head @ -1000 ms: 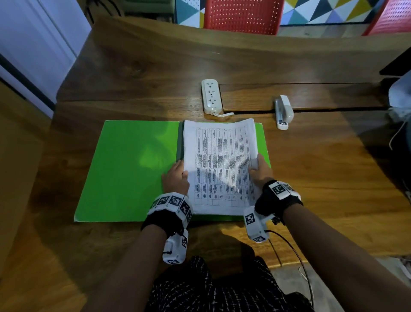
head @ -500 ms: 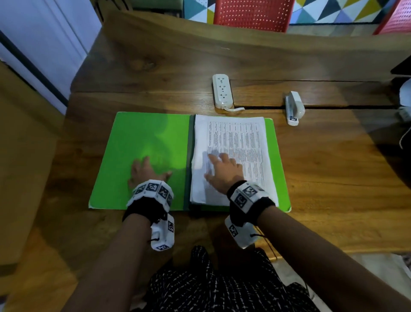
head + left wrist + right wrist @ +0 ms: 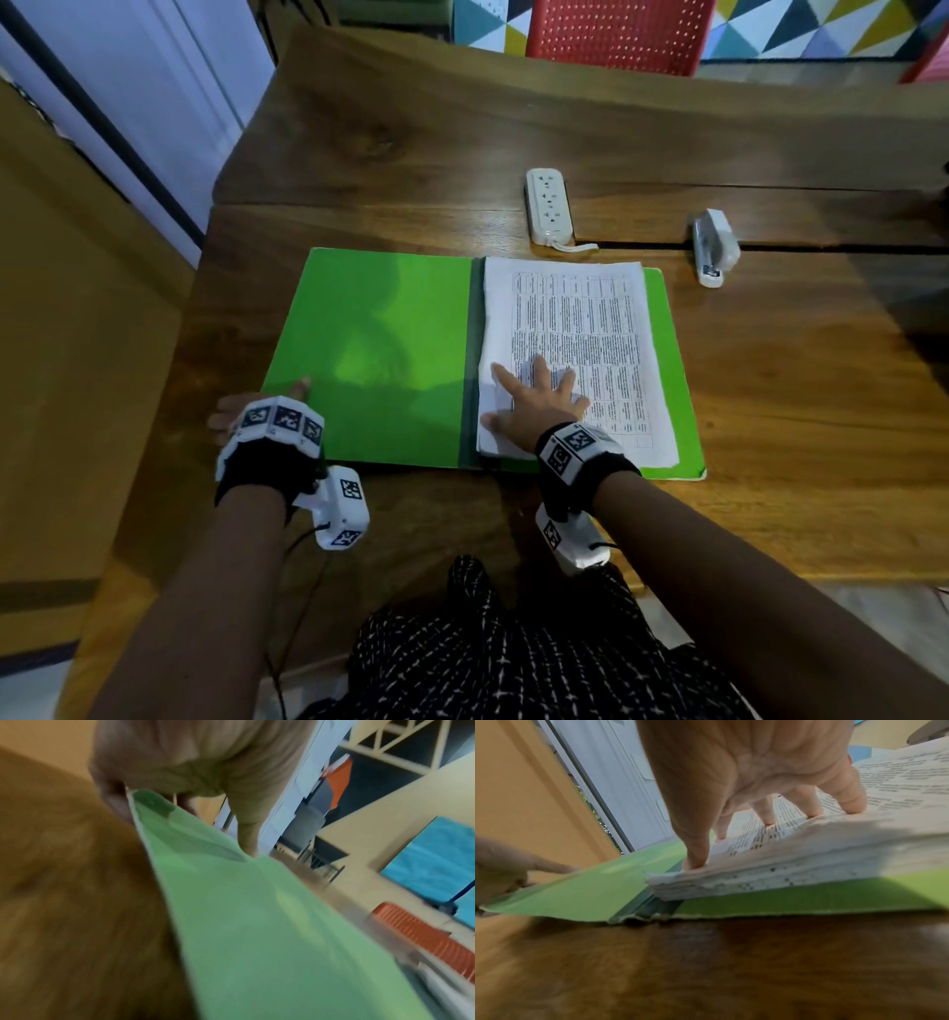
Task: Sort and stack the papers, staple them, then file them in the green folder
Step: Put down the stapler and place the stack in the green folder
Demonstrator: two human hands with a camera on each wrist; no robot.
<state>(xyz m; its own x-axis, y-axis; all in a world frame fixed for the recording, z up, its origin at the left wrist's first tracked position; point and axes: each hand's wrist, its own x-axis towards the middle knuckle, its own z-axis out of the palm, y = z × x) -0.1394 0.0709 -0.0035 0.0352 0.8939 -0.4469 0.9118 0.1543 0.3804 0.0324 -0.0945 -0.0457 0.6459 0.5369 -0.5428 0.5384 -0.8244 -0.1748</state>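
Green folder (image 3: 369,354) lies open and flat on the wooden counter (image 3: 770,411), right under both of my hands. My right hand (image 3: 534,406) rests on the stack of papers (image 3: 580,329), which sits on the folder's right half, close against the dark middle fold. This grip is spread wide. My fingers (image 3: 765,809) are straight and press down on the top page, and my thumb pushes on the near left corner of the stack. In my right wrist view the stack looks thick, with many sheets, and its near edge lies just in front of my palm. The printed page goes on far past my fingertips.

My left hand (image 3: 246,411) is at the near left corner of the folder's left cover. In my left wrist view my thumb is under the cover's edge and one finger (image 3: 248,839) points down onto the green top. So this grip pinches the cover at that corner, and the corner is lifted a little off the counter. The rest of the green cover runs away from this grip toward the papers.

White stapler (image 3: 714,246) sits far beyond my right hand, off to the right, well apart from the folder. White power strip (image 3: 548,205) lies beyond the top edge of the papers, near the folder but not touching it. Red chair (image 3: 616,31) stands behind the counter.
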